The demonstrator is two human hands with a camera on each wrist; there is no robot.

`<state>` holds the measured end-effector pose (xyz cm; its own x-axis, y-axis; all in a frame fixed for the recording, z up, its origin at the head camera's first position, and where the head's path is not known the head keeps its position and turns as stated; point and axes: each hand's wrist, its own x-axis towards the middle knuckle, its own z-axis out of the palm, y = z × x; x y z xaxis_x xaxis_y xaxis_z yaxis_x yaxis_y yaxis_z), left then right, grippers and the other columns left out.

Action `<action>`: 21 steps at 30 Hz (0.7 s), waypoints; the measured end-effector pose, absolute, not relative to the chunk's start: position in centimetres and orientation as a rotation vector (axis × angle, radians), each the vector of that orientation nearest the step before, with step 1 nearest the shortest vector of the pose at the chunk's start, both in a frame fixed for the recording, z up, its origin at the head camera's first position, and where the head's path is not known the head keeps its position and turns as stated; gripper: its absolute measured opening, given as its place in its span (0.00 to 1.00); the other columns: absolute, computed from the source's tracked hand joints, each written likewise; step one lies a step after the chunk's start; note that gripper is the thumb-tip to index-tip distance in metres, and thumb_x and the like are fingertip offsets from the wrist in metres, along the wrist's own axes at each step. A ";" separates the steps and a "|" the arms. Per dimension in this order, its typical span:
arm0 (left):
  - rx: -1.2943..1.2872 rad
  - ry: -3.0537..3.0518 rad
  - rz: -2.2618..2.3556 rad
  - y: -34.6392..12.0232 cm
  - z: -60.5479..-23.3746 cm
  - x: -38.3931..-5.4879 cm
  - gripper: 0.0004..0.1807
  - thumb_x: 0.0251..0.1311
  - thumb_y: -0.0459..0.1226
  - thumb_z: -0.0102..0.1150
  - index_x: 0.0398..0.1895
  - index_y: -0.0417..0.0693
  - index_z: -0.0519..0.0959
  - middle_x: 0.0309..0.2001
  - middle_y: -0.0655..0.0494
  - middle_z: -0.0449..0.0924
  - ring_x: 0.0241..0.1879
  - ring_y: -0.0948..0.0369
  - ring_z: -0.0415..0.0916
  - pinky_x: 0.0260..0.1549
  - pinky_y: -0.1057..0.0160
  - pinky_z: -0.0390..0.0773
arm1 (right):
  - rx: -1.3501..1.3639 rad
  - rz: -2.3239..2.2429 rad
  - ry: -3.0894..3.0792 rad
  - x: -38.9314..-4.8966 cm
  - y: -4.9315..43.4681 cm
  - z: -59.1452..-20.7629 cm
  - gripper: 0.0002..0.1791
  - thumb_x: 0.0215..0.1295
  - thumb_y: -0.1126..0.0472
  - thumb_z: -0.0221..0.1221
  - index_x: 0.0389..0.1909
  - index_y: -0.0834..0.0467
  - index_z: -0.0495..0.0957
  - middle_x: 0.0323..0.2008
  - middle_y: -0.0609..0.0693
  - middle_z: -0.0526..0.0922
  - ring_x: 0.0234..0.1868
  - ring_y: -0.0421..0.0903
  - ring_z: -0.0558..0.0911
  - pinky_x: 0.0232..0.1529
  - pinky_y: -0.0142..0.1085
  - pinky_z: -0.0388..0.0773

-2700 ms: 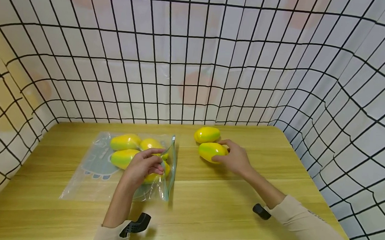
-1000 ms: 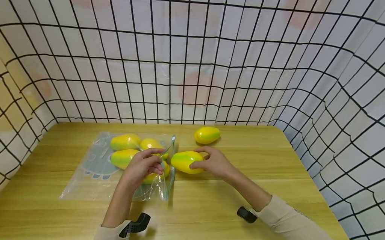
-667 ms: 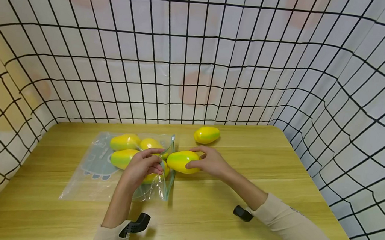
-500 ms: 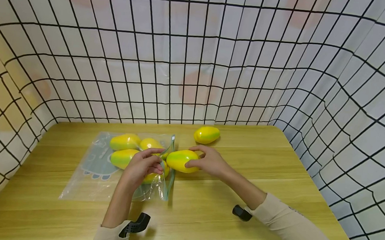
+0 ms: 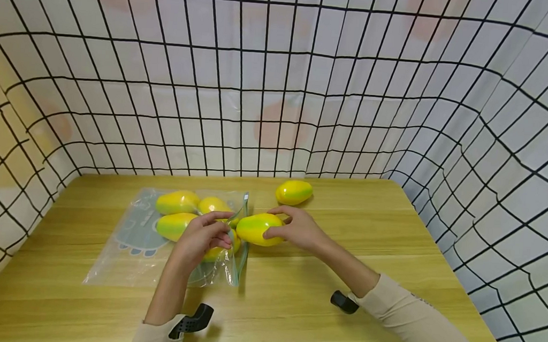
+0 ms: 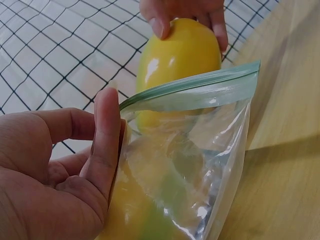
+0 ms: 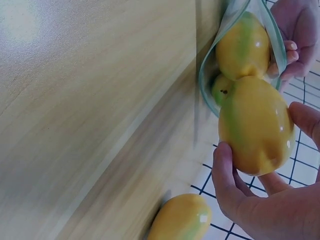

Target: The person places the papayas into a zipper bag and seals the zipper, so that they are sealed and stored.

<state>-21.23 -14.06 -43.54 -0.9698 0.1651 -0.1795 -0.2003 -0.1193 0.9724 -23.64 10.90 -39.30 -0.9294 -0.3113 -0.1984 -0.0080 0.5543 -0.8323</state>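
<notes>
Head view: held mango (image 5: 256, 229) gripped between thumb and fingers of the right hand (image 5: 298, 229), lying to the left of those fingertips, long axis running roughly side to side, in line with the mouth of the zip bag (image 6: 200, 90). Leading end right at the rim; how far inside, cannot tell. Bagged mango (image 7: 243, 50) directly ahead, contact or gap unclear. Left hand (image 5: 203, 235) pinching the bag's lip, across the mouth from the right. Probable hinge, by judgement: held mango lined up with the opening, yet crowded by fruit just within. Spare mango (image 5: 294, 192) on the table (image 5: 292, 306), beyond the held one, nearer the right hand.
</notes>
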 end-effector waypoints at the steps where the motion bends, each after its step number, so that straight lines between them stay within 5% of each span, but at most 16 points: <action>1: -0.039 1.902 2.182 -14.1 -43.5 -21.2 0.21 0.71 0.29 0.50 0.66 0.36 0.72 0.26 0.53 0.80 0.24 0.62 0.81 0.33 0.64 0.88 | -0.263 -1.320 2.468 -23.6 10.9 -39.3 0.35 0.52 0.50 0.74 0.63 0.51 0.79 0.55 0.53 0.82 0.45 0.47 0.81 0.49 0.48 0.85; 21: -0.044 1.888 2.194 -13.8 -43.3 -21.2 0.22 0.70 0.28 0.50 0.66 0.34 0.72 0.25 0.53 0.79 0.23 0.62 0.81 0.31 0.65 0.88 | -0.318 -1.348 2.416 -23.7 11.1 -39.7 0.34 0.49 0.53 0.73 0.61 0.52 0.80 0.55 0.54 0.82 0.46 0.49 0.81 0.46 0.42 0.84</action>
<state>-21.16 -13.79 -43.35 -0.9692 0.1657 -0.1825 -0.2051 -0.1319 0.9698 -23.71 11.05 -39.68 -0.9119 -0.3608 -0.1958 -0.0227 0.5207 -0.8535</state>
